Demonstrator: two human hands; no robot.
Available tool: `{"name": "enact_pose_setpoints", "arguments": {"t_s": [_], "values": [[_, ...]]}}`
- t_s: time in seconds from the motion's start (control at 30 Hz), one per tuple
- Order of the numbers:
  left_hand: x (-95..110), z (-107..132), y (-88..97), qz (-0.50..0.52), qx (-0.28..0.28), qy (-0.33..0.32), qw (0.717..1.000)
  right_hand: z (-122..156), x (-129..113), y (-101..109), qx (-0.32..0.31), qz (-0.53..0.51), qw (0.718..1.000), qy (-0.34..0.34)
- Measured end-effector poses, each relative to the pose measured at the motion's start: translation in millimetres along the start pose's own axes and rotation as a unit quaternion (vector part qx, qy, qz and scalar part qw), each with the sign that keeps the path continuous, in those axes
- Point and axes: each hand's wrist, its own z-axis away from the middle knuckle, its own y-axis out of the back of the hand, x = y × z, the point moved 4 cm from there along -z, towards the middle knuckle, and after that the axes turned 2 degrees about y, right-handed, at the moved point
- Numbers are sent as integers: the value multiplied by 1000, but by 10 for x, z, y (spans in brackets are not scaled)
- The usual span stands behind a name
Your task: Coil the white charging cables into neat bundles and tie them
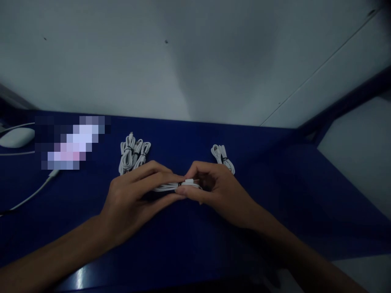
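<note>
Grasping a white cable bundle [165,187] in both hands, over the blue tabletop [183,244], near the middle of the view; cannot tell whether touching the surface below. Holding its left stretch between thumb and fingers of the left hand [134,195]; pinching beside the black tie [180,184] with the right hand [220,191], close to the white plug [189,181]. Facing, beyond the left hand, a pile of tied cables [128,154], and beyond the right hand, a smaller cable group [224,158], set well apart with blue surface spreading between. Bounded by the pale wall [122,73] along the far edge, with more room stretching rightward. Flanked at far left by a white rounded object [16,137] and a white cord [33,197], beside a pixelated patch.
</note>
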Motion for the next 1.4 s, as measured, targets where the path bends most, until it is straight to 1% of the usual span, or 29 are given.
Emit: {"name": "enact_pose_setpoints", "arguments": {"t_s": [0.13,0.2,0.3,0.37,0.5,0.63,0.77,0.9,1.1,1.27,1.4], "values": [[29,18,7,-26,13,-30,999,4,7,-35,-17,-23,999,-15],[31,11,1,-24,10,-23,999,11,-20,-42,-18,-8,1000,-8],[17,2,-22,-9,-8,6,1000,32,-65,-44,-10,38,999,4],[7,7,-37,0,-15,21,1000,45,-69,-55,-6,58,998,-4],[23,29,-54,9,-10,4,1000,49,-18,-107,23,90,995,-29],[71,36,-59,22,5,-19,1000,41,39,-162,64,117,991,-9],[76,36,-73,32,12,-11,999,46,91,-162,99,122,988,-7],[79,31,-84,33,16,-16,999,52,95,-159,113,114,987,5],[77,4,-73,48,-19,18,999,41,76,-153,128,115,985,14],[37,15,-55,52,-17,33,998,35,73,-114,134,122,983,18],[32,38,-54,61,-20,27,998,43,78,-120,132,127,983,24]]}}
